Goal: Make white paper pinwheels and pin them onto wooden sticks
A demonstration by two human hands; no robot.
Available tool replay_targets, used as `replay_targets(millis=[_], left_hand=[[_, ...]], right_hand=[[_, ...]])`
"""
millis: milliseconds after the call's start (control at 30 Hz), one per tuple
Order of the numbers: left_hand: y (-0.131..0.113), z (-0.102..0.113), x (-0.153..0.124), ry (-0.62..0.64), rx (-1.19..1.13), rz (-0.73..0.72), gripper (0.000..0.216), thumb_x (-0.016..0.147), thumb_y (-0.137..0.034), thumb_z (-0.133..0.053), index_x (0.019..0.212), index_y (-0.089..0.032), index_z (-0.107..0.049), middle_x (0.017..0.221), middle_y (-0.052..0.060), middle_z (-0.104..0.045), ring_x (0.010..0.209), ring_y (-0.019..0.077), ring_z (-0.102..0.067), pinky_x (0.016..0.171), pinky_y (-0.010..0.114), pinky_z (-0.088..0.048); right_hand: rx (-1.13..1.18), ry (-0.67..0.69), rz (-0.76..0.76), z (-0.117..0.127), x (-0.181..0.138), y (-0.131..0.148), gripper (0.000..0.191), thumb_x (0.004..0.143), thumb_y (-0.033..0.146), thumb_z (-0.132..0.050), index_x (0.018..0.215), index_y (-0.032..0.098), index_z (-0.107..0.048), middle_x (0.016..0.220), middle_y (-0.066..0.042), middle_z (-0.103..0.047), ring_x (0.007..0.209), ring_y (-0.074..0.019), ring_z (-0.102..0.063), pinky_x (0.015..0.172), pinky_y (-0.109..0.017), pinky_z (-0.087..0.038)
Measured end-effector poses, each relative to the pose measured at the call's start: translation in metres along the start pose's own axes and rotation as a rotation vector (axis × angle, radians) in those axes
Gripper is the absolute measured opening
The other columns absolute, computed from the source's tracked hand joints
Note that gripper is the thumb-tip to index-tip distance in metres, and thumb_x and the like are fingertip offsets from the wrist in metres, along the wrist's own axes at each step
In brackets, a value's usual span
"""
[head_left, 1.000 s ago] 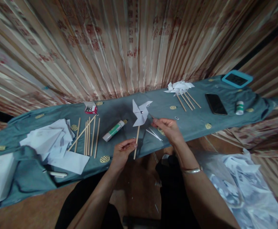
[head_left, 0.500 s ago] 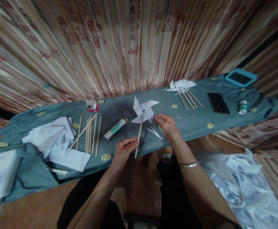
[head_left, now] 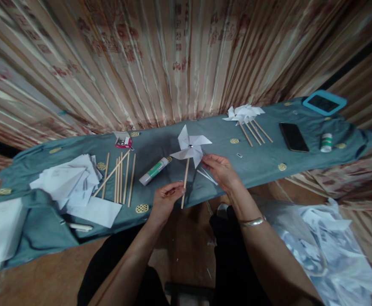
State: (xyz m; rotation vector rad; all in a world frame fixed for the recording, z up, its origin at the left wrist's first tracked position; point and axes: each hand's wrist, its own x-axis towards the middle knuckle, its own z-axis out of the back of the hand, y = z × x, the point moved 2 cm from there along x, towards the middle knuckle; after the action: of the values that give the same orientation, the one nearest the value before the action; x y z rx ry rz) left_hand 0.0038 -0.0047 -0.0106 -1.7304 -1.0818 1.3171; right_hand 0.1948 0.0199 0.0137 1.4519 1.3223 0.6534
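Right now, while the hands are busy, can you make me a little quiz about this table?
1. True or false: the left hand holds the pinwheel by its stick.
2. What lies on the cloth just left of that stick? A) a glue stick B) scissors C) a cup
3. Which hand has its fingers at the pinwheel's paper blades?

Key: 1 true. 2 A. 3 the right hand.

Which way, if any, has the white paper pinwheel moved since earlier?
Yes: the white paper pinwheel turned slightly clockwise, yet kept its place beside the green-and-white glue stick.
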Motion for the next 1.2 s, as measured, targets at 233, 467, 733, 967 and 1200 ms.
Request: replay_targets(millis=[233,467,733,967,1200], left_hand=[[0.001,0.0,0.001,0.002,0.001,0.0,0.032,0.045,-0.028,-0.09,0.073,-0.018,-0.079,0.069,0.002,-0.075,0.066,0.0126,-0.065,0.074,0.026,-0.053],[0.002,-0.001,0.001,0.002,0.006,-0.011,0.033,0.045,-0.03,-0.09,0.074,-0.019,-0.079,0.069,0.001,-0.075,0.066,0.0127,-0.065,0.075,0.026,-0.053],[0.002,0.001,0.002,0.0,0.029,-0.012,0.035,0.046,-0.031,-0.09,0.076,-0.018,-0.079,0.071,0.003,-0.075,0.068,0.0147,-0.066,0.076,0.029,-0.053],[0.002,0.002,0.002,0.001,0.025,-0.026,0.033,0.048,-0.031,-0.09,0.076,-0.018,-0.079,0.074,0.003,-0.076,0.069,0.0147,-0.067,0.078,0.029,-0.053],[0.0,-0.002,-0.001,0.053,0.06,0.023,0.039,0.041,-0.036,-0.092,0.073,-0.018,-0.079,0.071,0.004,-0.076,0.067,0.0153,-0.067,0.073,0.028,-0.054]], right_hand=[[-0.049,0.053,-0.022,-0.006,-0.002,-0.006,0.038,0.048,0.052,-0.089,0.063,0.022,-0.072,0.068,0.001,-0.069,0.07,-0.0142,-0.059,0.074,-0.03,-0.044],[-0.082,0.111,0.009,-0.015,-0.004,-0.012,0.036,0.054,0.054,-0.086,0.064,0.023,-0.073,0.07,0.001,-0.071,0.073,-0.0145,-0.06,0.074,-0.03,-0.044],[-0.26,0.11,-0.024,-0.016,-0.009,-0.007,0.047,0.051,0.066,-0.082,0.052,0.021,-0.069,0.062,-0.002,-0.07,0.059,-0.0114,-0.056,0.059,-0.026,-0.04],[-0.21,0.035,0.017,0.009,-0.015,0.022,0.054,0.053,0.066,-0.082,0.042,0.019,-0.058,0.055,-0.001,-0.064,0.042,-0.005,-0.037,0.043,-0.024,-0.023],[-0.118,-0.169,0.18,0.028,0.002,0.017,0.041,0.054,0.06,-0.085,0.062,0.023,-0.07,0.064,0.001,-0.066,0.057,-0.01,-0.051,0.055,-0.025,-0.037]])
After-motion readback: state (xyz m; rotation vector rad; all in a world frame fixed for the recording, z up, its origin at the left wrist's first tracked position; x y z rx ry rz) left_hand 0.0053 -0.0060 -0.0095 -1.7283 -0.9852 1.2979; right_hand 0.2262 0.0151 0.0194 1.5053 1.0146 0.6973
